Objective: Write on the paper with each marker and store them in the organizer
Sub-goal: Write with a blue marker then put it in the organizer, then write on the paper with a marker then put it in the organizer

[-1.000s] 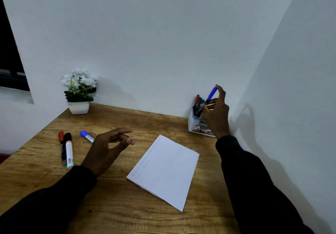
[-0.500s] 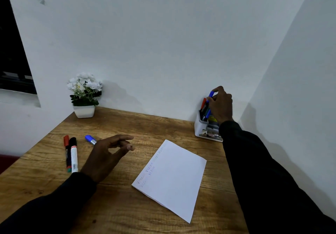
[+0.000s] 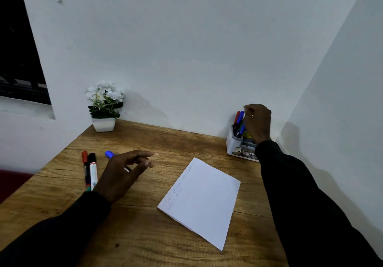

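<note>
Head view looks down on a wooden desk [image 3: 145,235] set in a white corner. The right hand [image 3: 258,121] reaches over the organizer [image 3: 234,146], a small white tub at the back right against the wall, with its fingers curled down among the markers standing there; whether it grips the blue marker [image 3: 240,117] or has just let go cannot be told. A red-capped marker [image 3: 236,117] stands beside the blue one.

The left hand [image 3: 122,175] hovers above the desk, fingers loosely spread and holding nothing. Under and beside it lie three markers not yet stored: a red marker [image 3: 84,156] and a black-capped white marker [image 3: 93,169] side by side, touching or nearly so, and a blue-capped marker [image 3: 109,154] partly hidden by the hand.

The paper [image 3: 203,200] lies at a slant near the middle of the desk, white, with a few faint lines of writing by its left edge, too small to read.

By judgement, the markers are light, rigid and smooth, apt to roll on the flat wood, so each is best pinched at mid-barrel, with the cap pulled off by the other hand. The paper is thin and limp and may slide while being written on; a palm pressed on a bare corner should keep it steady.
</note>
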